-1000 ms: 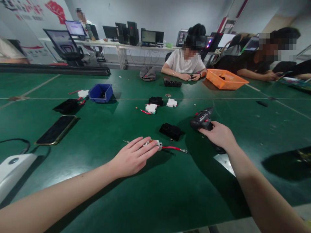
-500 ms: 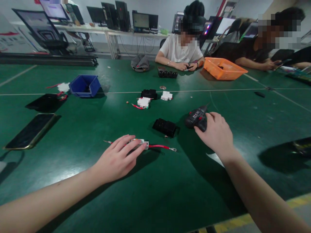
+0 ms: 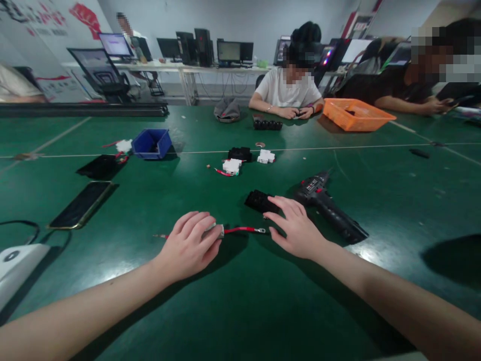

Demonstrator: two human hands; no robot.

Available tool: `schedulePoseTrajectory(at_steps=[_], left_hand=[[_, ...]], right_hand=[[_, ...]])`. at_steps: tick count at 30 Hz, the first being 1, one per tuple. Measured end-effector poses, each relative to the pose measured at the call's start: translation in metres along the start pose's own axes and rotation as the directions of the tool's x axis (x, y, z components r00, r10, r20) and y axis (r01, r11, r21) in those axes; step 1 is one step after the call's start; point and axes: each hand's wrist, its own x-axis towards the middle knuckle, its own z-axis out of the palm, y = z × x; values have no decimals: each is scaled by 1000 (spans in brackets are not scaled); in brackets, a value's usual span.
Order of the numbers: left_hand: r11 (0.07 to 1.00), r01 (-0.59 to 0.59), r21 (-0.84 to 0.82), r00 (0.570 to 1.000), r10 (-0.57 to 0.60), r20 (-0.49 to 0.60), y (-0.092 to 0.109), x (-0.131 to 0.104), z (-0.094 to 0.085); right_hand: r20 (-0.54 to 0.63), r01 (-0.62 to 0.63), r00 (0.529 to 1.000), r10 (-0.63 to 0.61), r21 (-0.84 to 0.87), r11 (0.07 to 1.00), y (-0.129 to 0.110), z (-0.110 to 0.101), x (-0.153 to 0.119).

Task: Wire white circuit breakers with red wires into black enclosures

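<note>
My left hand point(image 3: 193, 245) is wrapped over a white circuit breaker point(image 3: 221, 230) lying on the green table, hiding most of it. From its right end runs a red wire point(image 3: 240, 229) tipped with a metal ring lug; a shorter lead pokes out on the left. My right hand point(image 3: 295, 225) is open, fingers apart, its fingertips by a black plastic housing point(image 3: 257, 199). Whether they touch it I cannot tell. Behind that hand a black cordless screwdriver point(image 3: 326, 203) lies on its side, handle toward me, with nothing holding it.
Farther off lie white breakers point(image 3: 232, 166) and another black housing point(image 3: 240, 153). A blue bin point(image 3: 152, 144), a black tray point(image 3: 96, 166) and a phone point(image 3: 80, 205) are on the left. An orange basket point(image 3: 356, 115) stands near people seated across the table.
My right hand has let go of the screwdriver and moved left to the black housing. My left hand's fingers have curled more closely around the breaker. The view has shifted.
</note>
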Motion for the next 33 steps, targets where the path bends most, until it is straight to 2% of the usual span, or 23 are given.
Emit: schedulePoseTrajectory(at_steps=[3, 9, 14, 17, 20, 23, 27, 33], left_hand=[[999, -34, -16, 999, 35, 18, -1, 1, 0], [985, -141, -102, 976, 156, 154, -2, 2, 6], [982, -172, -82, 969, 183, 164, -5, -2, 4], [980, -195, -38, 968, 198, 153, -7, -4, 0], [979, -204, -5, 970, 203, 131, -9, -6, -2], [980, -200, 12, 973, 197, 124, -8, -6, -1], [983, -185, 12, 975, 182, 131, -6, -5, 3], [992, -127, 16, 983, 124, 137, -5, -5, 0]], right_hand=[[13, 3, 1000, -3, 41, 999, 2, -5, -4], [14, -5, 1000, 3, 115, 993, 1, -8, -12], [34, -13, 999, 10, 104, 995, 2, -8, -12], [-5, -30, 1000, 31, 89, 996, 5, -8, -11], [-70, -99, 992, 104, 75, 992, 10, -6, -10], [-81, -214, 972, 220, 75, 974, 14, -1, -9], [-14, -336, 941, 338, 93, 937, 20, 7, -9], [85, -383, 923, 374, 130, 915, 24, 8, -8]])
